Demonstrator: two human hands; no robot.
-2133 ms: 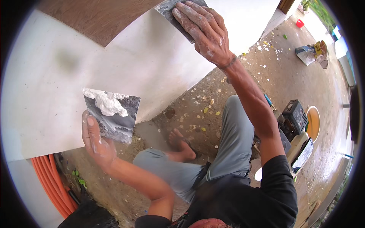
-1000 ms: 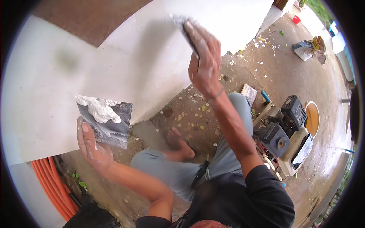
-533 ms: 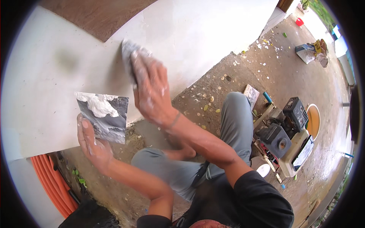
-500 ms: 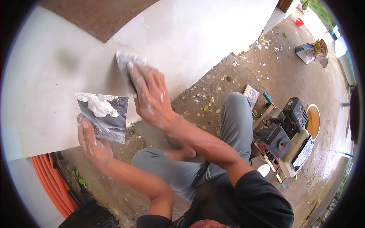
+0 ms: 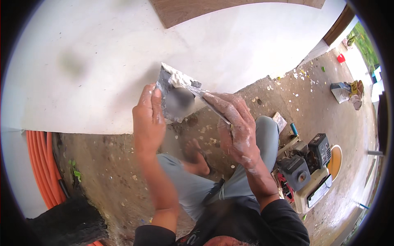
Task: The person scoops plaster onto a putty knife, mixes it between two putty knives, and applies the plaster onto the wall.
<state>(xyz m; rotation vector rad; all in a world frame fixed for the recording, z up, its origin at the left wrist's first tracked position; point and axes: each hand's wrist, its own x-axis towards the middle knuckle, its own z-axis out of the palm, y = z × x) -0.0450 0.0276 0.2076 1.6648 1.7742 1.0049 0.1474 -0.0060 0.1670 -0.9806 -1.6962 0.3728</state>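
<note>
My left hand (image 5: 150,117) grips a flat, dark square plate (image 5: 166,102) by its edge, thumb on the near face. White putty (image 5: 177,78) is heaped along the plate's upper edge. In my right hand (image 5: 237,127), smeared with white, is a thin flat putty scraper (image 5: 213,108), held tilted. Its far edge meets the putty on the plate. Both tools are in front of the lower part of a white wall (image 5: 102,53). How my right fingers wrap the scraper's underside is hidden.
Orange hoses (image 5: 39,164) lie at the left beside a black object (image 5: 69,221). An engine-like machine (image 5: 299,168) stands at my right, with a yellowish bucket (image 5: 336,160) behind it. Farther off are a crumpled sack (image 5: 347,94) and a red container (image 5: 341,58). White flakes dot the floor.
My right hand has come off the wall and moved right and down, bringing the scraper to the plate. My left hand has raised the plate rightward and tilted it. The view has shifted.
</note>
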